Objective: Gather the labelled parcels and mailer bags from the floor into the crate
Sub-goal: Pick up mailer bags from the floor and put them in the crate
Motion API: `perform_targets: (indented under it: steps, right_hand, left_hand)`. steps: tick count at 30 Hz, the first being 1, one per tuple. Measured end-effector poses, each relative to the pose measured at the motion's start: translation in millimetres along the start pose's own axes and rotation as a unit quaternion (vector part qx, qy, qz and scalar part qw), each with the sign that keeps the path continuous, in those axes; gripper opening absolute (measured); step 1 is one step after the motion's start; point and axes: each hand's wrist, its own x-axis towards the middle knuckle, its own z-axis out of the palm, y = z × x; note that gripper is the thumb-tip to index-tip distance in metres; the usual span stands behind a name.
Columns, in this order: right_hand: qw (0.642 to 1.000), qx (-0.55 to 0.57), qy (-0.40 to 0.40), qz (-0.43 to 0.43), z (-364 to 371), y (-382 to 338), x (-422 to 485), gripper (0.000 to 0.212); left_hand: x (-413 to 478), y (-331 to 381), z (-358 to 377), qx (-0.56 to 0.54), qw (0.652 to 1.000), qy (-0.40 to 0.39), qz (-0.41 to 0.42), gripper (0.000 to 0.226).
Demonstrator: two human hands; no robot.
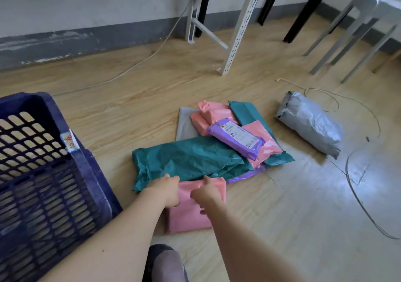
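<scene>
Both hands, left hand (167, 191) and right hand (207, 191), have fingers closed on the pink bag (188, 212) at its far edge; crate (86, 173) beside, bare floor (293, 205) right.

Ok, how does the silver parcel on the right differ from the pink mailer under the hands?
The silver parcel is bulging and lies apart from the pile, untouched. The pink mailer is flat, partly tucked under the teal bag, with the left hand and right hand on it. Both are on the floor, no label showing.
</scene>
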Motion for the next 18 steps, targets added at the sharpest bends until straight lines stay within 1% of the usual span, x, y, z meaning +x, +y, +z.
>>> perform_targets:
  steps: [2, 4, 5, 8, 10, 13, 16, 18]
  right_hand:
    - [1.0, 0.013, -0.005, -0.003, -1.4, 1.1, 0.3, 0.077]
    - [1.0, 0.015, -0.013, -0.007, -2.9, 4.7, 0.0, 0.08]
    - [1.0, 0.016, -0.018, -0.011, -3.8, 6.7, 0.4, 0.08]
    - [0.999, 0.032, -0.022, -0.007, -5.9, 10.9, 4.8, 0.079]
    - [0.999, 0.036, -0.014, -0.005, -6.4, 13.7, 5.9, 0.076]
    - [0.999, 0.043, 0.023, -0.021, -7.0, 18.8, 8.1, 0.071]
    - [0.999, 0.027, 0.024, -0.034, -4.0, 20.5, 5.3, 0.073]
    - [0.999, 0.019, 0.017, -0.046, -3.5, 22.1, 3.3, 0.074]
  left_hand:
    - [5.1, 0.6, 6.5, -0.009, 1.0, -0.012, -0.012, 0.06]
    - [10.1, 2.1, 11.2, -0.025, 0.999, 0.001, -0.022, 0.061]
    - [11.8, 3.5, 11.7, -0.029, 0.999, 0.013, -0.026, 0.057]
    - [15.2, 4.3, 10.4, -0.032, 0.997, 0.055, -0.032, 0.036]
    - [17.0, 3.1, 11.0, -0.033, 0.996, 0.074, -0.042, 0.032]
    - [15.5, 3.2, 14.8, -0.024, 0.995, 0.08, -0.05, 0.032]
    - [10.6, 3.3, 18.9, -0.001, 0.997, 0.064, -0.054, 0.038]
    - [8.6, 1.5, 20.7, 0.001, 0.996, 0.053, -0.071, 0.043]
